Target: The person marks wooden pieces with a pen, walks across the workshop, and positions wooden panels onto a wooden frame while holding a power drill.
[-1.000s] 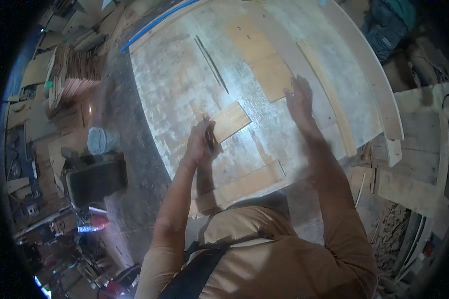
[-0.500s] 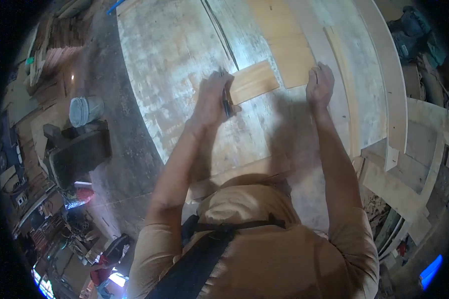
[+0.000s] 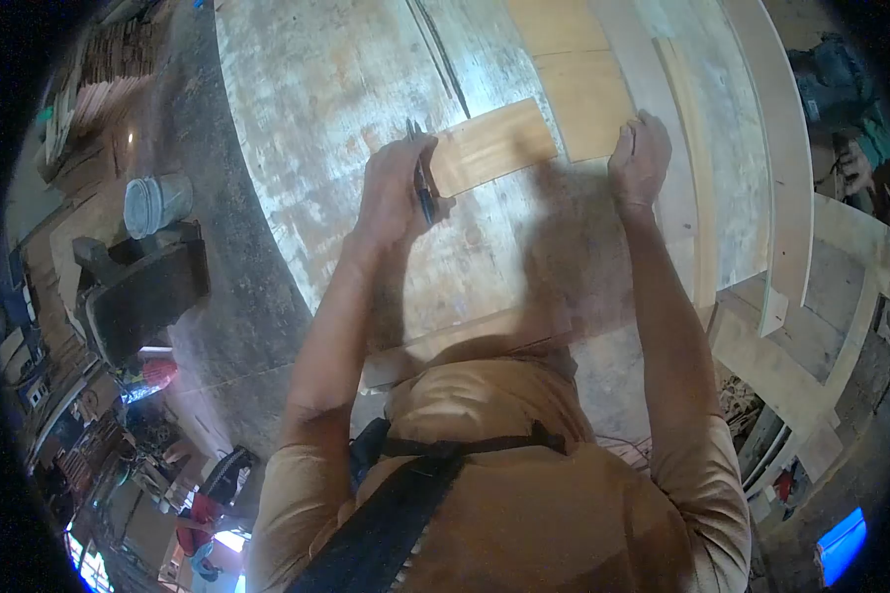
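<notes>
My left hand (image 3: 394,186) is closed around a slim dark tool (image 3: 424,191), whose kind I cannot make out; its ends show above and below the fingers. That hand is at the left end of a short, pale wooden board (image 3: 494,146), which lies slanted on the worktable (image 3: 311,128). My right hand (image 3: 640,163) has its fingers curled at the lower right corner of another flat wooden board (image 3: 588,104). Whether it grips this board or something small is hidden. The near ends of the two boards lie close together.
Long wooden strips (image 3: 690,168) lie to the right, with a curved panel edge (image 3: 786,148) beyond. Left of the table are a whitish bucket (image 3: 156,205) and a dark bench-like object (image 3: 146,296). Wood pieces are stacked at the far left (image 3: 109,74).
The view has shifted slightly. My left hand has moved a little left and up with the dark tool, more of which shows above the fingers. My right hand stays at the board's corner.
</notes>
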The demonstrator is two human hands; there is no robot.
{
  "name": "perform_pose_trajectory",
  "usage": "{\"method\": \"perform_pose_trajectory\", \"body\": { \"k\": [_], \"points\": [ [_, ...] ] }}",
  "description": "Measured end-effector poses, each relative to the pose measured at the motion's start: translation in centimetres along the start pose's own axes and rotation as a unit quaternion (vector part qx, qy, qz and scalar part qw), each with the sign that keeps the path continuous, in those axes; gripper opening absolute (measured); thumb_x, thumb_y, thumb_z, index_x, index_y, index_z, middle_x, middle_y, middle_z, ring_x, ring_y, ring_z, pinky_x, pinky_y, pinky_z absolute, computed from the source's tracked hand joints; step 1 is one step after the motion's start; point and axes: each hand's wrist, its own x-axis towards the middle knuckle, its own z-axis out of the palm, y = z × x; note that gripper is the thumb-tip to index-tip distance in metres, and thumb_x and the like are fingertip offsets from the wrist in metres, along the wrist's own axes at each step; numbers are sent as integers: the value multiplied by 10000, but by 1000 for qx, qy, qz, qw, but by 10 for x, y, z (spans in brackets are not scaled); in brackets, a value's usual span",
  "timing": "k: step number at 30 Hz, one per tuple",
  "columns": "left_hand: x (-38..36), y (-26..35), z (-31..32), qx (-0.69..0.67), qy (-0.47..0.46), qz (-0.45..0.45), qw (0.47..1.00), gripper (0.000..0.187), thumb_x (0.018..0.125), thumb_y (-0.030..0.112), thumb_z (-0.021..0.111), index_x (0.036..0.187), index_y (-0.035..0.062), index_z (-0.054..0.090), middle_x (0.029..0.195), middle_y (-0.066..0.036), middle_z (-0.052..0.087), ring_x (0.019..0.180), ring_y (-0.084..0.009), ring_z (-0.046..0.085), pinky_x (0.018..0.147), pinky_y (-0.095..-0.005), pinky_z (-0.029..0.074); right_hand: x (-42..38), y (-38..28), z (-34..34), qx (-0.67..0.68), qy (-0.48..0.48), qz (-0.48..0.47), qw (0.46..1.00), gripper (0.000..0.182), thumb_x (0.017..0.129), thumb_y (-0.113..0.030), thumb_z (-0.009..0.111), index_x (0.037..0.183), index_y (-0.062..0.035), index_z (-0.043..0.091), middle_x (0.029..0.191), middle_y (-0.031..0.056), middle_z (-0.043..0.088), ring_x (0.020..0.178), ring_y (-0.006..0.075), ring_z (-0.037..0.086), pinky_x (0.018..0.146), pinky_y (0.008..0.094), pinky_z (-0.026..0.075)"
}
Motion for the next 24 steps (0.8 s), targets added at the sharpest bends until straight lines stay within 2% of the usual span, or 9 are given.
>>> {"method": "perform_pose_trajectory", "body": {
  "k": [5, 8, 11, 14, 16, 17, 19, 21, 24],
  "points": [
    [-8, 30, -19, -82, -63, -145, 984, 918, 657, 587, 870, 1306, 10, 573, 1269, -154, 630, 1118, -301, 619, 995, -427, 481, 3, 7, -2, 53, -27, 5, 998, 173, 901, -93, 599, 1029, 8, 657, 1170, 225, 648, 1150, 409, 580, 1005, 489, 441],
    [-20, 31, -28, -163, -59, -122, 977, 730, 614, 348, 951, 1201, 60, 624, 968, -71, 657, 830, -182, 619, 770, -318, 514, 0, -2, -4, 4, -3, -4, 1000, 206, 891, -90, 607, 1060, 18, 651, 1156, 231, 644, 1154, 424, 569, 995, 498, 441],
    [-35, 35, -36, -207, -117, -168, 957, 733, 616, 339, 951, 1212, 60, 629, 943, -45, 627, 824, -166, 597, 764, -315, 506, 5, -4, -9, 4, -67, 66, 996, 358, 877, -137, 660, 1196, 21, 616, 1219, 235, 624, 1175, 429, 561, 1042, 495, 424],
    [-52, 46, -52, -229, -159, -192, 941, 728, 611, 310, 953, 1219, 69, 634, 952, -24, 615, 843, -154, 586, 769, -311, 497, -3, -38, -25, 197, -16, 130, 972, 585, 830, -201, 749, 1331, 21, 545, 1271, 232, 601, 1179, 435, 564, 1097, 487, 396],
    [-62, 42, -58, -240, -202, -243, 918, 762, 606, 308, 935, 1261, 74, 622, 1154, -62, 641, 1069, -203, 588, 967, -356, 456, -8, -64, -69, 152, -154, 4, 976, 791, 766, -261, 824, 1422, 6, 471, 1323, 216, 564, 1213, 421, 541, 1121, 486, 386],
    [-66, 41, -59, -245, -226, -265, 905, 780, 603, 307, 925, 1281, 77, 616, 1255, -80, 654, 1182, -228, 589, 1066, -378, 436, -3, -72, -68, 195, -141, -281, 929, 818, 713, -273, 856, 1398, -10, 493, 1297, 211, 565, 1197, 433, 537, 1084, 516, 410],
    [-75, 39, -61, -255, -219, -259, 906, 745, 604, 297, 929, 1253, 79, 637, 1183, -65, 649, 1095, -214, 596, 983, -361, 461, -1, -115, -86, 241, -369, -300, 846, 647, 732, -247, 816, 1293, -29, 577, 1229, 194, 611, 1144, 434, 565, 1021, 525, 447],
    [-84, 30, -57, -249, -202, -228, 919, 696, 604, 284, 946, 1203, 74, 660, 1004, -45, 642, 908, -174, 606, 819, -303, 496, -24, -142, -85, 247, -354, -323, 843, 509, 791, -196, 753, 1250, -30, 609, 1191, 182, 636, 1120, 415, 584, 994, 508, 465],
    [-85, 54, -63, -201, -136, -227, 943, 678, 655, 347, 932, 1220, 80, 669, 1022, -69, 670, 923, -185, 621, 841, -308, 507, -61, -138, -50, 237, -349, -324, 847, 394, 881, -116, 646, 1266, -41, 609, 1203, 165, 644, 1116, 361, 604, 970, 481, 486]
  ]
}}
